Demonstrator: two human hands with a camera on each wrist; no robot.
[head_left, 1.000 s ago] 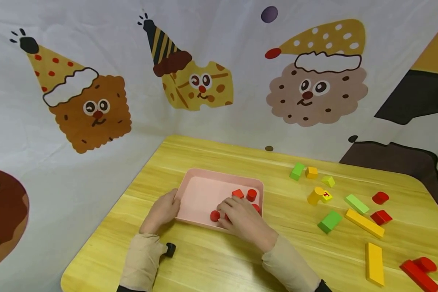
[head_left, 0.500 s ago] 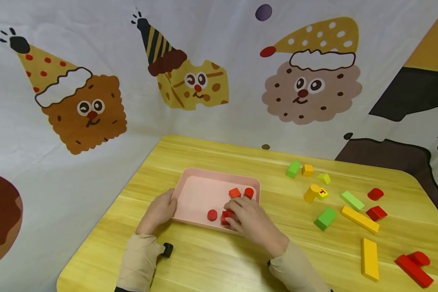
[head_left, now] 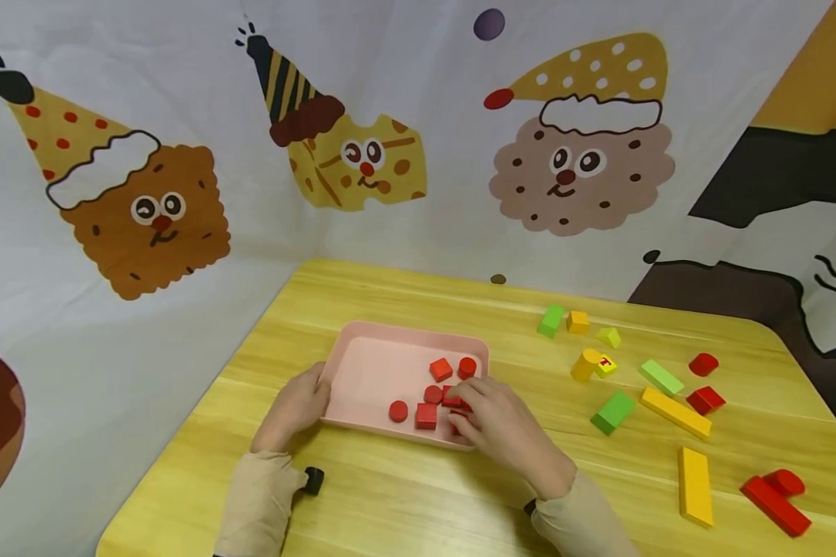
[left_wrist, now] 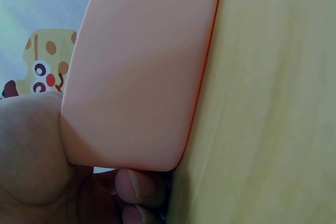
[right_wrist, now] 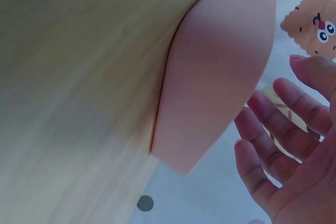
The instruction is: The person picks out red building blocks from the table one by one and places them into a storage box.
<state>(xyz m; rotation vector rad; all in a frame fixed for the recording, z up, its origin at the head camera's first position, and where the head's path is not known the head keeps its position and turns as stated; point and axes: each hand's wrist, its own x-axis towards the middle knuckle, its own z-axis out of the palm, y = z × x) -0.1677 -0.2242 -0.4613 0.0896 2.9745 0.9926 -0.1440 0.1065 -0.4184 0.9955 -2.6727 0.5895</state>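
Note:
A shallow pink tray (head_left: 365,371) lies on the wooden table. Several red blocks sit in its right half, among them a red cube (head_left: 426,416), a round red block (head_left: 399,411) and a red cylinder (head_left: 467,367). My left hand (head_left: 296,404) grips the tray's left end; in the left wrist view its thumb is at the rim and the fingertips (left_wrist: 135,186) are against the end wall. Over the tray's right end is my right hand (head_left: 508,429). The right wrist view shows its fingers spread and relaxed above the rim, holding nothing; it partly hides the red blocks below.
To the right lie loose blocks: a green block (head_left: 613,411), a yellow cylinder (head_left: 585,365), a long yellow block (head_left: 676,412), a red cube (head_left: 706,401) and a long red block (head_left: 776,504). A cartoon-printed cloth (head_left: 453,247) hangs behind the table.
My right hand has moved right inside the tray, away from the red cube, uncovering more red blocks. My left hand stays on the tray's left end. The head view has shifted slightly.

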